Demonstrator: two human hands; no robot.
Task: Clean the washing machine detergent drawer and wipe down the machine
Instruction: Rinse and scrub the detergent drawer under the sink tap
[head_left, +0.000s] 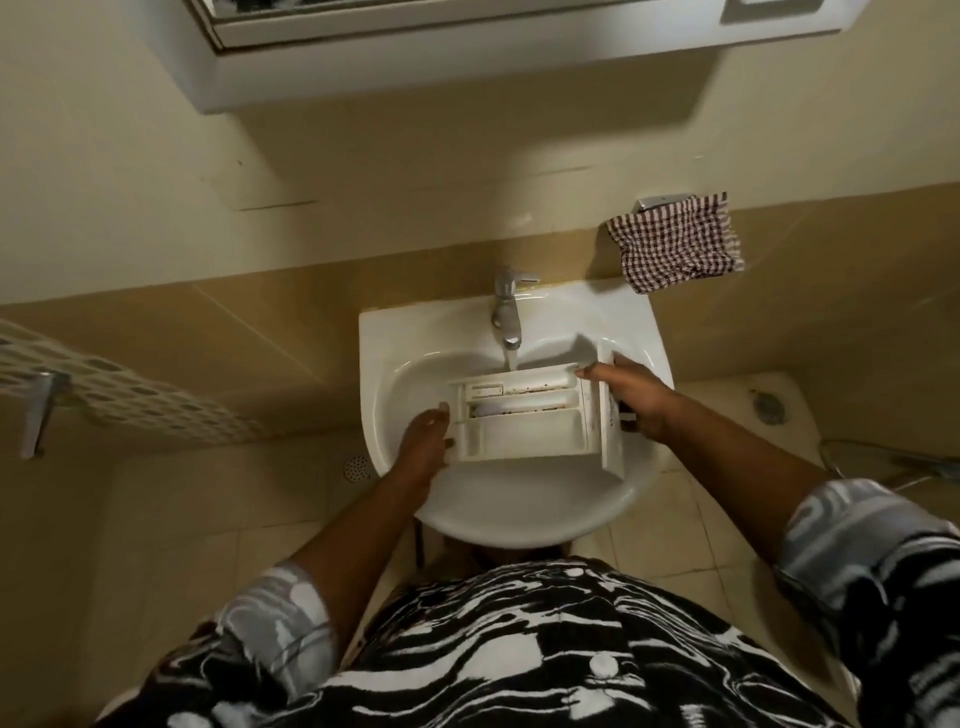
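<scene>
Left hand (427, 435) holds drawer (524, 421) at its left end; right hand (631, 397) grips its right end; both forearms extended.

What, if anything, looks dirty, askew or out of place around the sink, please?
Dark specks of grime line the inner walls of the detergent drawer, held in the sink under the running tap. The checked cloth hangs bunched and lopsided on its wall holder.
</scene>
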